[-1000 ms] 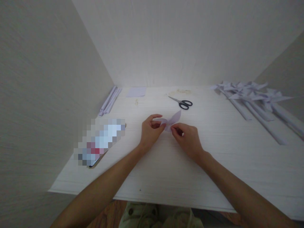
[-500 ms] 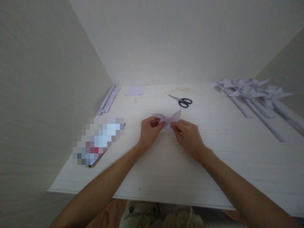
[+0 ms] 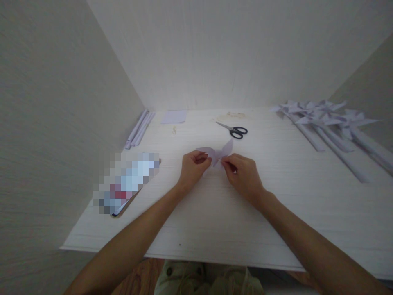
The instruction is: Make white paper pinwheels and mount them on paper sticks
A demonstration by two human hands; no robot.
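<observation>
Left hand (image 3: 193, 169) and right hand (image 3: 244, 174): one each. Folded paper piece (image 3: 217, 155): 1. Scissors (image 3: 236, 131): 1 pair. Flat paper sheet (image 3: 173, 116): 1. Phone (image 3: 138, 174): 1. Rolled tubes (image 3: 140, 129), left: overlapping, at least 2.

Just beyond the grip, I see black-handled metal scissors (image 3: 232, 130). Farther off to its left I make out a flat pale-lilac paper sheet (image 3: 173, 116), small yellowish pieces (image 3: 174, 130) and rolled pale paper tubes (image 3: 139, 129). Left of the grip lies a pixelated oblong device (image 3: 135, 178); well right, I have pale paper pinwheels (image 3: 319, 114) on rolled stems (image 3: 337, 157).
</observation>
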